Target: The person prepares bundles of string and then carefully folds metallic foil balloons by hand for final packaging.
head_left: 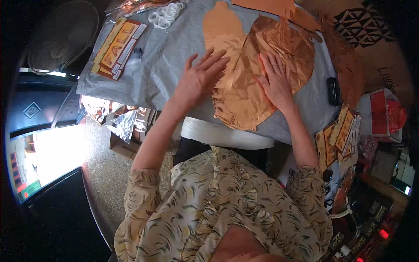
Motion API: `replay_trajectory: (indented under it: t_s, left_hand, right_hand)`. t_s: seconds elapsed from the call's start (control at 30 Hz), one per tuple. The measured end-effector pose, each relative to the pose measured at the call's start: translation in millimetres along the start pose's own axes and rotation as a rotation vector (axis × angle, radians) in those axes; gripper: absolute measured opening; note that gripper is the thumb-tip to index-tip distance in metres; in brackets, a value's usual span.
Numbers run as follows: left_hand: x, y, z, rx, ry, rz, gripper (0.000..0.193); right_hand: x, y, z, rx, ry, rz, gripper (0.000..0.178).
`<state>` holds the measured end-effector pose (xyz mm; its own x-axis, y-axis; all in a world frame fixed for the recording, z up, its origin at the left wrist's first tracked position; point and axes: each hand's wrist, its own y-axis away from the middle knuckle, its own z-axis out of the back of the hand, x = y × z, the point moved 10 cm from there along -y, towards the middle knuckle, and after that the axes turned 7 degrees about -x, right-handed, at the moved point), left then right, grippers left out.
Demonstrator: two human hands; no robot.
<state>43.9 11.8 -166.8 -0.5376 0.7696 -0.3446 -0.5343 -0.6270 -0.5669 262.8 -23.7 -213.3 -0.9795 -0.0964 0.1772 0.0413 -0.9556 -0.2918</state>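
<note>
A flat, shiny copper-orange foil balloon lies on the grey cloth in front of me, its surface wrinkled and its lower edge crinkled. Flat on the foil rests my right hand, fingers stretched out. My left hand is at the balloon's left side with its fingers spread and nothing in them; whether it touches the foil I cannot tell. At the far end, a paler orange foil piece with a narrow neck adjoins the balloon. More orange foil lies along the far edge.
A grey cloth covers the table. Printed yellow-brown cards and white rings lie far left. At the right edge are a black object and more cards. A white roll sits below the near edge; a fan stands left.
</note>
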Motion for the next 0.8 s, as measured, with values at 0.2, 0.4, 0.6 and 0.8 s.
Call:
replay_trajectory:
  t_s: [0.2,0.4,0.6,0.8]
  left_hand:
    - [11.6,1.8,-32.5,0.122,-0.176,-0.085,0.05]
    - [8.6,7.6,-28.1,0.149,-0.125,-0.009,0.051]
    - [9.9,8.5,-28.9,0.146,-0.107,-0.003,0.051]
    - [10.4,6.0,-28.7,0.095,-0.126,-0.026,0.048]
  right_hand:
    - [-9.9,6.7,3.6,0.04,-0.023,-0.018,0.067]
    - [-6.7,14.7,11.4,0.037,-0.011,0.021,0.064]
    - [16.2,10.0,7.0,0.073,-0.022,0.065,0.064]
    - [23.4,11.6,7.4,0.051,-0.006,0.075,0.063]
